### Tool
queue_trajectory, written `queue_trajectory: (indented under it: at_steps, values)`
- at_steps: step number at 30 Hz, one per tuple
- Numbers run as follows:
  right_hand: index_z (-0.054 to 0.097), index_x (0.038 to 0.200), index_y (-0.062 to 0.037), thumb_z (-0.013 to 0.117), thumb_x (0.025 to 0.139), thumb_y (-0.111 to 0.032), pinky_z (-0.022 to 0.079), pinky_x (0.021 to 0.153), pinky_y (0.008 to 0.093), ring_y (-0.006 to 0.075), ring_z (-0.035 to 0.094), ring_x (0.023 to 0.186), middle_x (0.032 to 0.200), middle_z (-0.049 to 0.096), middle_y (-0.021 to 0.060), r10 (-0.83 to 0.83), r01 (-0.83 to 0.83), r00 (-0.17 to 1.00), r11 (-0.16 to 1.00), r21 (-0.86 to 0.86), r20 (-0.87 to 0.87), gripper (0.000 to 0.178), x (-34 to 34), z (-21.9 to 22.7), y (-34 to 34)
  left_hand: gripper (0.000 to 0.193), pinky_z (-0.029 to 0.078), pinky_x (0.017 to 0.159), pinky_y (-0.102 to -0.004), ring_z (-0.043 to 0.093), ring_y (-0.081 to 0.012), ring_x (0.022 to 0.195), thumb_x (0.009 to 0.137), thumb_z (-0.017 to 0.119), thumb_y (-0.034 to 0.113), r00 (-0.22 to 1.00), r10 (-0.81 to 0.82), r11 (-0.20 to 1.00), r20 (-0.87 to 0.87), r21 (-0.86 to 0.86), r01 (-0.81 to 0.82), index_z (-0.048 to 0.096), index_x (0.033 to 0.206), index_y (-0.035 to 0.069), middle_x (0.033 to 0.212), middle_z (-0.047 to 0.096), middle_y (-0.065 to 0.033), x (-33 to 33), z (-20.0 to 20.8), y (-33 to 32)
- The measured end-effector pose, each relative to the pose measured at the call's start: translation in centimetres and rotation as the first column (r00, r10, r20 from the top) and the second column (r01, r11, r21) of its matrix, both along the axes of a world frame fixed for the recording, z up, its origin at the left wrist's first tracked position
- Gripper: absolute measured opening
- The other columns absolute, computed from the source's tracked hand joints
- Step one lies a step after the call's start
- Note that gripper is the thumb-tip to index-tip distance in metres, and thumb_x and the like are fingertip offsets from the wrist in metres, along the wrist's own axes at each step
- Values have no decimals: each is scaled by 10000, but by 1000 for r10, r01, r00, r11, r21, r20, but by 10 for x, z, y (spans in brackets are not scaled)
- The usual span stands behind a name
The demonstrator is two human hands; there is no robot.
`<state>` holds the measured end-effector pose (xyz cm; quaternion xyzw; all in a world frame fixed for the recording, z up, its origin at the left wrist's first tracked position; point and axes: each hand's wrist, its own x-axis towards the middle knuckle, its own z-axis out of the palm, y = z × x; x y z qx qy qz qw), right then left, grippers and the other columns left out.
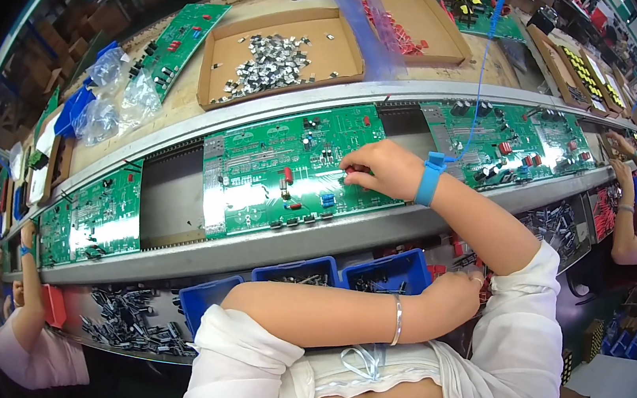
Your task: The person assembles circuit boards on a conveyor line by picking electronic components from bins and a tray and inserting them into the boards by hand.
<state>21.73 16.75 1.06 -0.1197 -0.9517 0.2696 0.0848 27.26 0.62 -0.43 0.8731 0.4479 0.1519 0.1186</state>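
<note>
Over the middle green circuit board (314, 171), the right hand (387, 169) bends, fingertips nearly together, while the left hand (453, 297) curls beside red parts (486, 291); what either grips cannot be told. Sweeping low, the right hand could tilt the blue component (327, 199) nearby. Near blue bins (415, 264) hold leaded components (381, 284); a far cardboard tray (339, 44) holds silver pieces (275, 62).

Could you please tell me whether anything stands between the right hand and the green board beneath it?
Nothing visible does: the right hand is over the board, though it hides what lies directly below.
</note>
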Motion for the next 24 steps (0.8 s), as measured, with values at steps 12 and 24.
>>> queue_trajectory:
  at_steps: [12, 24]
  values:
    - [594, 928, -38, 617, 802, -237, 481, 659, 380, 294, 607, 738, 810, 625, 133, -4, 17, 997, 985, 170, -73, 236, -5, -10, -21, 213, 497, 586, -281, 595, -218, 763, 639, 626, 82, 994, -110, 994, 16, 12, 110, 640, 812, -40, 857, 580, -139, -16, 16, -21]
    - [565, 922, -43, 614, 799, -259, 477, 691, 386, 301, 600, 754, 800, 614, 117, 81, -60, 994, 968, 242, -78, 253, 1, -6, -14, 297, 504, 561, -328, 610, -262, 691, 759, 545, 81, 988, -149, 961, 52, -226, 157, 491, 1039, -1, 837, 558, -137, -112, 77, -45]
